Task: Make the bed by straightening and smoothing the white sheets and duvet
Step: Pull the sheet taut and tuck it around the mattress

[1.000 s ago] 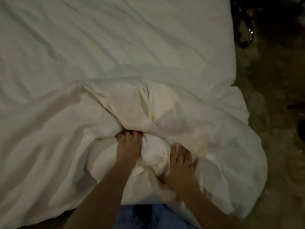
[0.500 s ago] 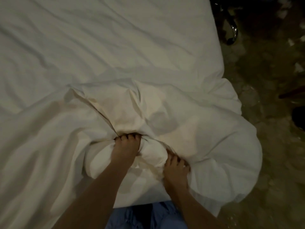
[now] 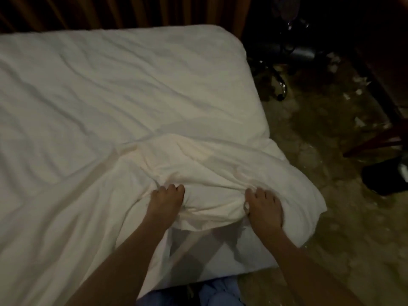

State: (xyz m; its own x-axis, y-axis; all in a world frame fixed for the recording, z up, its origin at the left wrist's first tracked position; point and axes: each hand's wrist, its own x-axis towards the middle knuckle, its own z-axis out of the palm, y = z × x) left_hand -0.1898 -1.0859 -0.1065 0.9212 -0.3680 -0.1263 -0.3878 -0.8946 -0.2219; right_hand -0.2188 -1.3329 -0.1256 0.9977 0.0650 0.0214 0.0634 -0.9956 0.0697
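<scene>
The duvet point(image 3: 205, 171) lies bunched at the near right corner of the bed point(image 3: 123, 89), over the wrinkled white sheet point(image 3: 110, 74). The left hand point(image 3: 165, 200) grips a fold of the duvet with curled fingers. The right hand point(image 3: 263, 207) clutches the bunched duvet near the corner, fingers curled into the cloth. A dark chair base point(image 3: 280, 85) stands on the floor point(image 3: 331, 217) beside the bed.

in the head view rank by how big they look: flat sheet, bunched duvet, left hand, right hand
1. flat sheet
2. bunched duvet
3. left hand and right hand: they look about alike, each gripping the bunched duvet, so no ranking between them.
</scene>
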